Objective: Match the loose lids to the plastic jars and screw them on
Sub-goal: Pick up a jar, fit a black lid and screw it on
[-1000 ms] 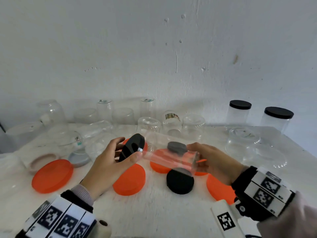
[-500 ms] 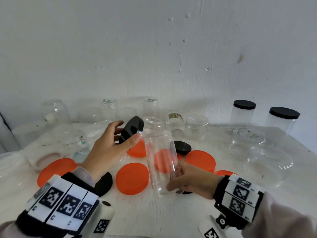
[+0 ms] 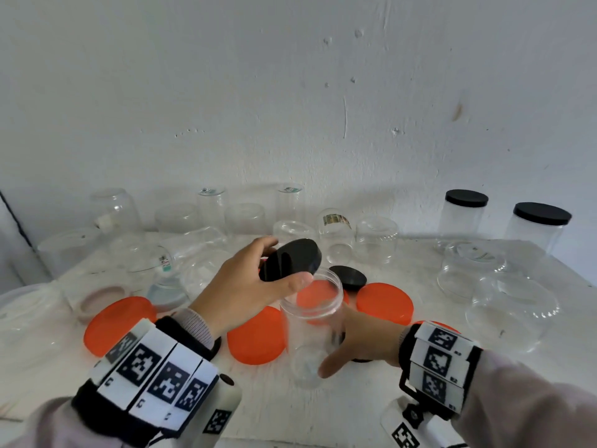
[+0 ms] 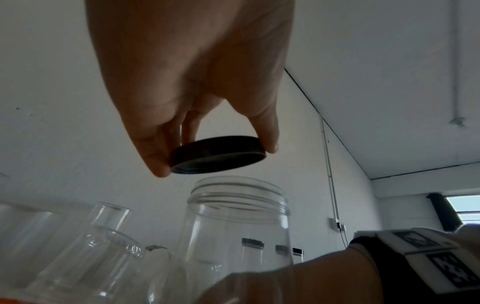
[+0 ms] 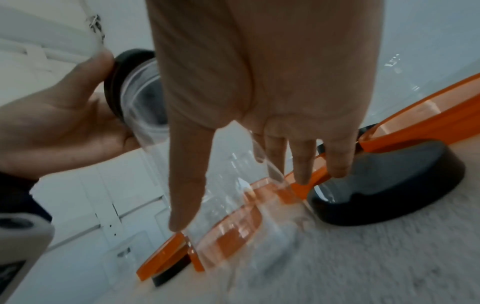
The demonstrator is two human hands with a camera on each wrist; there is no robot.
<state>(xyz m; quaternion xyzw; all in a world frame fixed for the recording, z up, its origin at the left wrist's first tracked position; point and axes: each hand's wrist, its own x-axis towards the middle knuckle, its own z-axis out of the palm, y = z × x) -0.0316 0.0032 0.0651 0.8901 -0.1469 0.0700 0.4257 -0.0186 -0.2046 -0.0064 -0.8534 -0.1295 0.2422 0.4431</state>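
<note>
My left hand (image 3: 286,263) pinches a black lid (image 3: 290,260) by its rim between thumb and fingers. The lid is tilted and hangs just above the open mouth of a clear plastic jar (image 3: 311,321). In the left wrist view a small gap shows between the lid (image 4: 218,154) and the threaded jar neck (image 4: 237,195). My right hand (image 3: 336,347) grips the upright jar low on its body, thumb in front and fingers behind. In the right wrist view the jar (image 5: 233,174) is blurred between thumb and fingers.
Orange lids (image 3: 384,303) (image 3: 119,321) and black lids (image 3: 348,277) (image 5: 389,185) lie on the white table round the jar. Several upturned clear jars (image 3: 376,240) stand along the back wall. Two capped jars (image 3: 465,218) (image 3: 538,231) and big clear jars (image 3: 513,315) are at the right.
The right hand has turned the jar from lying sideways to upright and drawn it nearer. The left hand has carried the black lid over the jar mouth and tipped it flatter.
</note>
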